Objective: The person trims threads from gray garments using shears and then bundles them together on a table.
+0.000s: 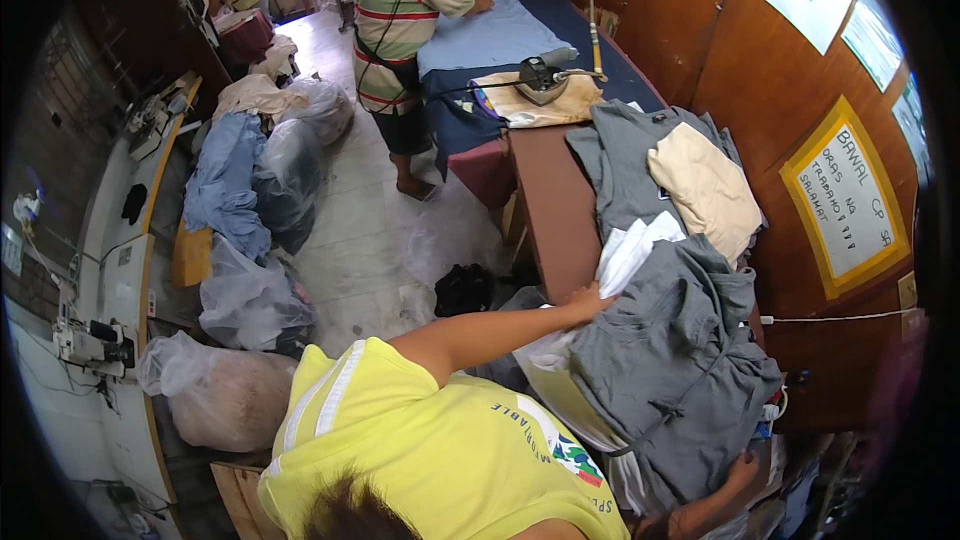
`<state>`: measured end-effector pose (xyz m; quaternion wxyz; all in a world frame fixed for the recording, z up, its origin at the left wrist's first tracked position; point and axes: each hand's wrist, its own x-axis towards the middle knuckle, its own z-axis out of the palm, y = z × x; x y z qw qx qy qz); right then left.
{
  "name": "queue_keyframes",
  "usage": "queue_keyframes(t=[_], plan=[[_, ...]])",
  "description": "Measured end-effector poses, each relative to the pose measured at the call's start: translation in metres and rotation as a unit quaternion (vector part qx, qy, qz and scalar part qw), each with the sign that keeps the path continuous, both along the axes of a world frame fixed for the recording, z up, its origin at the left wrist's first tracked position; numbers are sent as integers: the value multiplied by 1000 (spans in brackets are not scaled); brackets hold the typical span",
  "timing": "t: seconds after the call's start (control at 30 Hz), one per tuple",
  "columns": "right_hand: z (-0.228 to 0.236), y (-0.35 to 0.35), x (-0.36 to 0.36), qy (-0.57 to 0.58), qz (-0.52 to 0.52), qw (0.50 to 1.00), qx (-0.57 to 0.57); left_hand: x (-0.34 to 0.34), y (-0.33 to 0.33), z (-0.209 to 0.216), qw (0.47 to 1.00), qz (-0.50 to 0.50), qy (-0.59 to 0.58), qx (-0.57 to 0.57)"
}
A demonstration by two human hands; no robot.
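A dark grey garment (670,360) lies spread and creased over a pile of clothes in front of me. White cloth (638,245) sticks out beside it. My left hand (588,304) reaches to the white cloth at the edge of the brown board, its fingers closed on the cloth as far as they show. At the lower right, my right hand (742,470) has its fingers curled at the hem of the grey garment; part of this hand is hidden. Beyond lie a second grey garment (618,145) and a folded cream garment (705,185).
A co-worker (400,30) stands at a blue-covered table with a light blue cloth (490,30) and a clothes iron (541,80). Plastic bags of clothes (225,385) and a blue garment pile (228,175) line the left. A brown board (558,210) borders my pile; a cord (840,319) crosses the wooden wall.
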<state>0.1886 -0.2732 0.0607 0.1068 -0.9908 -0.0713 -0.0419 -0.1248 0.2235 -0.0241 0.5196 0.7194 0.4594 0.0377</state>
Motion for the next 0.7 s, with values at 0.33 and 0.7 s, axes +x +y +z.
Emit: queue_keyframes(t=[0.33,0.7], plan=[[11,214,-199,-226,117,967,16,-103,52,-14,946,-201,-121,-225],[-71,251,-230,-143,-16,985,-94,-379,152,-150,962,-70,-46,-261]])
